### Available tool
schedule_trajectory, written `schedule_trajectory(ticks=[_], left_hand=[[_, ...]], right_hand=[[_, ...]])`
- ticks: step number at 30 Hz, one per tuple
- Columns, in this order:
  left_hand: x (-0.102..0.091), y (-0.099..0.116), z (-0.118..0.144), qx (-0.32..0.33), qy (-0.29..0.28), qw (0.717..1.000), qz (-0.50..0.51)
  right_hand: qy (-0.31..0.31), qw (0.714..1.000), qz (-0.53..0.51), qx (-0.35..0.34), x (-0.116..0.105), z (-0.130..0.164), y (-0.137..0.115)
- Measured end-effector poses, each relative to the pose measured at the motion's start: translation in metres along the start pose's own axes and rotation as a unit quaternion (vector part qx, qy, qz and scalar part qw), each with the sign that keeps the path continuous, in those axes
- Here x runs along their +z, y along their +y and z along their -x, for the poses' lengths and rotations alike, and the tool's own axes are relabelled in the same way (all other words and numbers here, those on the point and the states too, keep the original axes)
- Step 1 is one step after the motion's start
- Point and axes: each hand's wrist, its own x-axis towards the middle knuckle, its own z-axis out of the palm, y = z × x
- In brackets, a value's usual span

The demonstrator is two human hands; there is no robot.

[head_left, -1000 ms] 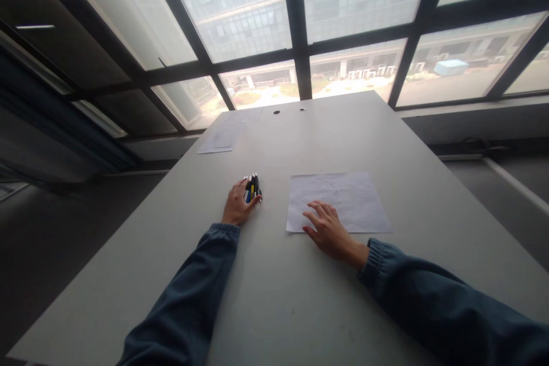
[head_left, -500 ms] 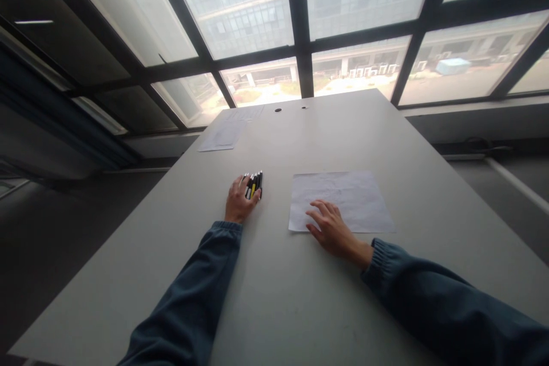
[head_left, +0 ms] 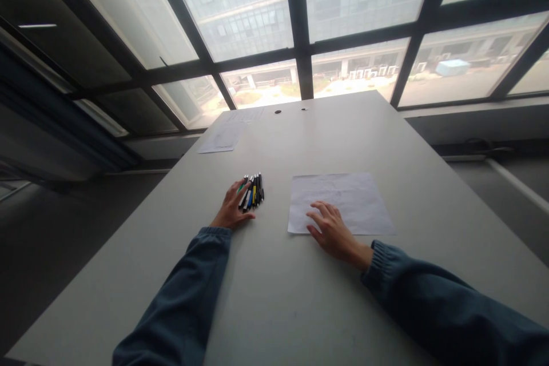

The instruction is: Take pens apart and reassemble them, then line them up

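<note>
Several pens (head_left: 254, 194) lie side by side on the white table, mostly black, with white, yellow, blue and green parts showing. At their left edge is my left hand (head_left: 232, 207), its fingers spread and the thumb stretched out below the near ends of the pens. The fingertips partly cover the leftmost pens; whether they touch them I cannot tell. My right hand (head_left: 332, 231) rests over the lower left part of a white sheet of paper (head_left: 360, 200), fingers apart and loosely bent, holding nothing. Faint marks show on the sheet.
The white table (head_left: 274, 297) runs away toward large dark-framed windows. More paper sheets (head_left: 221, 136) lie at its far left edge. Two small holes, one being a dark round hole (head_left: 278, 112), sit near the far end. A blue curtain (head_left: 55, 108) hangs at the left.
My left hand has drawn back to the left and toward me, its thumb moving off the pens and uncovering more of them. My right hand and the sheet have stayed put.
</note>
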Motion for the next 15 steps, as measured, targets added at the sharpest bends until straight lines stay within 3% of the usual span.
schedule_trajectory(ticks=[5, 15], left_hand=[[0.0007, -0.0119, -0.0089, -0.020, -0.009, 0.999, 0.023], [0.0009, -0.0097, -0.0047, -0.074, 0.004, 0.994, 0.081]], right_hand=[[-0.002, 1.000, 0.000, -0.006, 0.0027, 0.0000, 0.0000], [-0.003, 1.000, 0.003, -0.004, -0.0004, -0.0003, 0.0014]])
